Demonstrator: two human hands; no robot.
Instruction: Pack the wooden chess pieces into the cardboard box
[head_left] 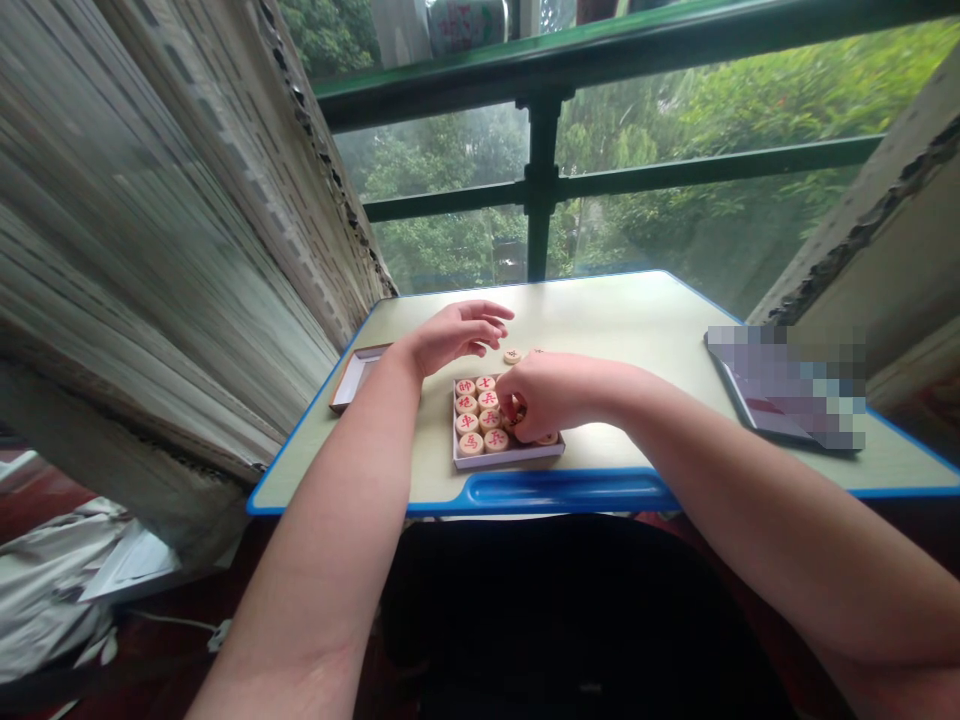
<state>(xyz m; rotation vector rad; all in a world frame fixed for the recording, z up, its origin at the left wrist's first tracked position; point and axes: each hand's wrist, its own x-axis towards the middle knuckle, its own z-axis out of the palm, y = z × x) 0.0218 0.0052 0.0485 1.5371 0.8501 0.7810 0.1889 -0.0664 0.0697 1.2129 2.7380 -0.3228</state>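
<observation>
A shallow white box (510, 461) holds rows of round wooden Chinese chess pieces (469, 423) with red characters. My right hand (559, 390) reaches over the right part of the box, fingers pinched on a Chinese chess piece (520, 413) with a dark marking; the hand hides most of the pieces there. Behind the box, my left hand (461, 335) hovers with its fingers stretched out and apart, holding nothing. Close to its fingertips a loose chess piece (511, 356) lies on the table. Another loose piece peeks out behind my right hand.
The pale table (622, 315) has a blue edge and a blue front groove (566, 490). A box lid (356, 375) lies at the left, partly behind my left arm. A tablet-like device (784, 390), partly blurred, rests at the right. Curtains and a green-railed window stand around the table.
</observation>
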